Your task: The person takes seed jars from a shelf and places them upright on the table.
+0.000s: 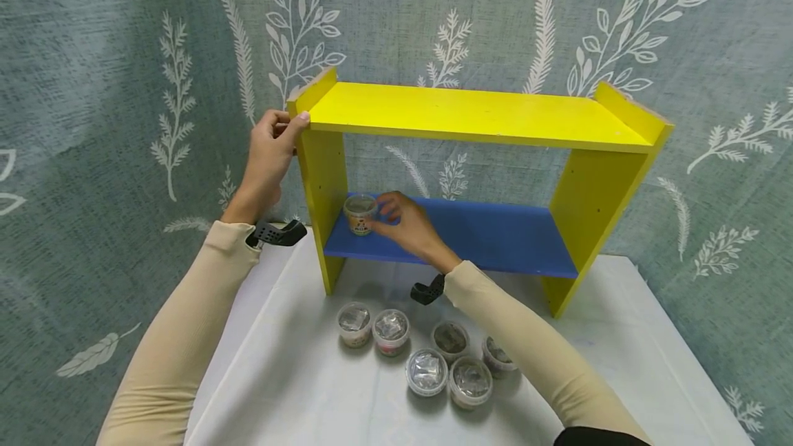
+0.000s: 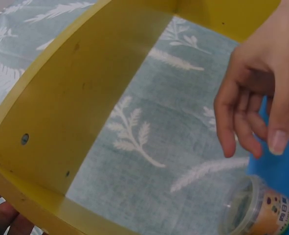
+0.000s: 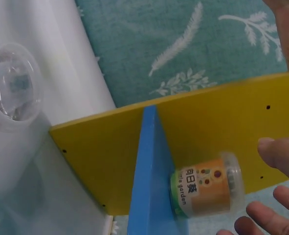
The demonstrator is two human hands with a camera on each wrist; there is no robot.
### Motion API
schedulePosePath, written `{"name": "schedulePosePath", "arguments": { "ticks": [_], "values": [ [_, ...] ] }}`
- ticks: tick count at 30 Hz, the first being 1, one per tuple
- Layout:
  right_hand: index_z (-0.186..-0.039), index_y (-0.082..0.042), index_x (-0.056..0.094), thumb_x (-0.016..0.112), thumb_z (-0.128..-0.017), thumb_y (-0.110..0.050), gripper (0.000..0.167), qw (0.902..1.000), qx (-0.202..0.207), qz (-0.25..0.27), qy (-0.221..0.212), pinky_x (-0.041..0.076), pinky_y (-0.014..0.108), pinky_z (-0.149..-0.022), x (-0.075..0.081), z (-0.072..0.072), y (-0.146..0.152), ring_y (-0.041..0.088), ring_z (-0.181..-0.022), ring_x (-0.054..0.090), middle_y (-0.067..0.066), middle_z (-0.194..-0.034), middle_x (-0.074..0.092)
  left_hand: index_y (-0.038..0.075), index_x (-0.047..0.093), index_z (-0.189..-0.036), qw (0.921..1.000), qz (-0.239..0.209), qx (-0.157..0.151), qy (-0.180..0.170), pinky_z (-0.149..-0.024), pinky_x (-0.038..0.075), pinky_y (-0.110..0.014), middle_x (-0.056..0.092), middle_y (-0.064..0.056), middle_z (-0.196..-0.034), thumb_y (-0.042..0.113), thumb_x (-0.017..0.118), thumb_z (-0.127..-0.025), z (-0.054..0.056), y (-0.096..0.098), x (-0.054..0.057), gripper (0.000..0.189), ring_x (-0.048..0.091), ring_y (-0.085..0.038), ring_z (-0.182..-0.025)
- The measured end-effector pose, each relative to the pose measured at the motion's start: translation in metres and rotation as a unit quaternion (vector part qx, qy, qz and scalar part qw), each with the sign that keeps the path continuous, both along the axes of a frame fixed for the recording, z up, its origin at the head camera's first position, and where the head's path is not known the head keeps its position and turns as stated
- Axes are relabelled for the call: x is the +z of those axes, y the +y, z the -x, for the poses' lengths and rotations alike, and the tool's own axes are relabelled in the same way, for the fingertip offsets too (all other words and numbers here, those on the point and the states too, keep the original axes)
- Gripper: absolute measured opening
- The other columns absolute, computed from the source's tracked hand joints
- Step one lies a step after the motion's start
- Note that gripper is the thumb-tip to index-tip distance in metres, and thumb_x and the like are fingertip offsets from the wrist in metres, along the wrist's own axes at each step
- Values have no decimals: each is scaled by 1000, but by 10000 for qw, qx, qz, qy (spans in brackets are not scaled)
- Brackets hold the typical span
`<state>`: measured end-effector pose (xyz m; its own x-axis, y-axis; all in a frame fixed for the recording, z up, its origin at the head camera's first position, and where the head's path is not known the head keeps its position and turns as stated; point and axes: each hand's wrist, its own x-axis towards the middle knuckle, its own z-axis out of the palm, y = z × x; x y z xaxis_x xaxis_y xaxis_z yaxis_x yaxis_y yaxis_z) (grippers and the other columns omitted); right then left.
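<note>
A small clear plastic cup with an orange and green printed label (image 1: 361, 220) stands upright on the blue board (image 1: 495, 236) of a yellow shelf unit (image 1: 458, 112), close to the left side panel. Just right of the cup is my right hand (image 1: 410, 229), thumb and fingers spread loosely; the wrist views show a gap between them and the cup (image 3: 208, 188). My left hand (image 1: 268, 160) grips the unit's upper left corner, thumb at the front edge and fingers around the outer side. In the left wrist view only a few left fingertips (image 2: 10, 220) show.
Several similar lidded cups (image 1: 427, 372) stand on the white-covered table (image 1: 310, 377) in front of the unit, one of them partly behind the right sleeve (image 1: 526, 336). A green-grey leaf-patterned cloth (image 1: 396, 26) hangs behind and at both sides.
</note>
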<state>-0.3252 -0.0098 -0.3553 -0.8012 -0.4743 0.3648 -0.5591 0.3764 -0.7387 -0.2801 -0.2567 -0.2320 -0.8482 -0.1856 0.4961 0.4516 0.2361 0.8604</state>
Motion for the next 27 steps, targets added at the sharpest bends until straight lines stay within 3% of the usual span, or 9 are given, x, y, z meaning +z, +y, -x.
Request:
{"name": "schedulePosePath", "arguments": {
  "ticks": [9, 19, 27],
  "values": [
    [-144, -14, 54, 77, -93, -40, 63, 9991, -289, -224, -197, 57, 42, -81, -4, 11, -7, 25, -105, 65, 9, -128, 61, 13, 56, -117, 10000, 20, 9, 12, -88, 42, -35, 55, -4, -112, 44, 62, -102, 1, 0, 0, 34, 54, -18, -99],
    [-150, -11, 48, 79, -91, -43, 74, 9983, -188, -168, -519, 57, 39, -80, -11, 21, -17, 24, -108, 65, 11, -131, 61, 13, 55, -118, 10000, 42, 22, -24, -89, 41, -35, 55, -4, -113, 44, 61, -103, 0, 1, 1, 35, 53, -19, -100],
    [-151, -15, 46, 80, -90, -44, 76, 9970, -134, 11, -757, 57, 38, -79, -16, 25, -23, 20, -109, 62, 8, -129, 60, 13, 55, -118, 10000, 55, 31, -56, -91, 43, -35, 55, -4, -115, 44, 61, -103, -1, 1, 0, 35, 53, -19, -102]
  ]
}}
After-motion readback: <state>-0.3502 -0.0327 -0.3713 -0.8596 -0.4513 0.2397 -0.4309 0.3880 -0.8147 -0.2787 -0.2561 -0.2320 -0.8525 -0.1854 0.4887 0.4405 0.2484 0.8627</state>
